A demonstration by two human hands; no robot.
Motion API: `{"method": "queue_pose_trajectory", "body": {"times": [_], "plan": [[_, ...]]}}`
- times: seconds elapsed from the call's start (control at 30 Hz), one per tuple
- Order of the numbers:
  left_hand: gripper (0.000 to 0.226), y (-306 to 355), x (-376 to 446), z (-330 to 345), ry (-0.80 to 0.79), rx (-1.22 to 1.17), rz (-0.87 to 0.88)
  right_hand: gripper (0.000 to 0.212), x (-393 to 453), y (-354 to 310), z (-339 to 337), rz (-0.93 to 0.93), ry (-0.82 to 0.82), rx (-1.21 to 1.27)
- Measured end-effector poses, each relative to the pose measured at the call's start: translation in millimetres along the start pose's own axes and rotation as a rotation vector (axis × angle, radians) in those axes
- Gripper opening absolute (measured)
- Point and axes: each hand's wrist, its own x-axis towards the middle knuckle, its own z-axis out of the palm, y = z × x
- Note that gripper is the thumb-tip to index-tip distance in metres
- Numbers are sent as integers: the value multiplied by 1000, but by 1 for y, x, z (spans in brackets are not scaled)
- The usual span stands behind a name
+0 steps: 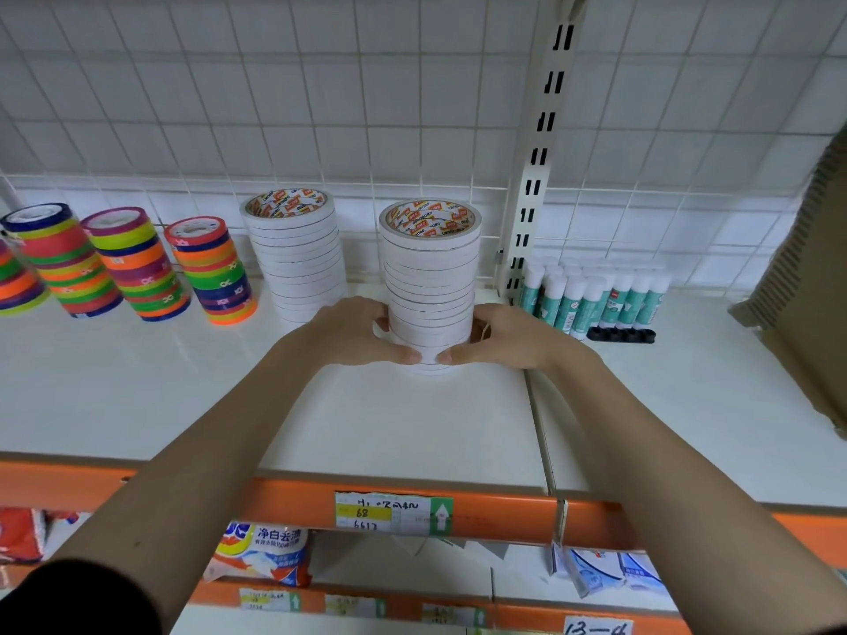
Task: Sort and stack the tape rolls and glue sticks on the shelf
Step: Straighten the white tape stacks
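A tall stack of white tape rolls [430, 277] stands on the white shelf [394, 428] in the middle. My left hand [353, 332] grips its lower part from the left and my right hand [497, 336] grips it from the right, the thumbs nearly meeting in front. A second white tape stack [298, 258] stands behind and to the left. Three stacks of coloured tape rolls [137, 263] line the left side. Green-and-white glue sticks [596, 295] stand upright in rows at the right, past the shelf upright.
A slotted metal upright [536, 167] rises behind the held stack. Brown corrugated cardboard [806, 286] leans at the far right. The orange shelf edge [481, 511] carries price labels, with packaged goods on the shelf below.
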Motion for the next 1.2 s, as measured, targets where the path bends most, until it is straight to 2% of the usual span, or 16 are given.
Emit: {"method": "queue_pose_trajectory", "body": {"times": [0.07,0.13,0.3,0.6,0.73,0.87,1.03,1.2], "plan": [[97,0,0,-1,1,1,5,55,1,-1,-2,-7,-17,-2],[93,-1,0,-2,25,-9,6,57,2,-3,-6,-19,16,-5],[63,2,-4,-4,115,-24,27,86,10,0,-4,-51,73,-75],[60,2,-4,-3,122,-30,24,83,10,3,-2,-40,64,-63],[66,-7,-4,6,56,8,-10,71,5,7,3,-18,21,-58],[54,-5,-5,16,98,12,15,57,5,9,10,-20,65,-94],[47,-1,-7,17,136,43,41,56,1,6,13,-29,128,-94],[49,-1,-5,15,118,65,55,54,-2,3,13,-41,112,-75]]}}
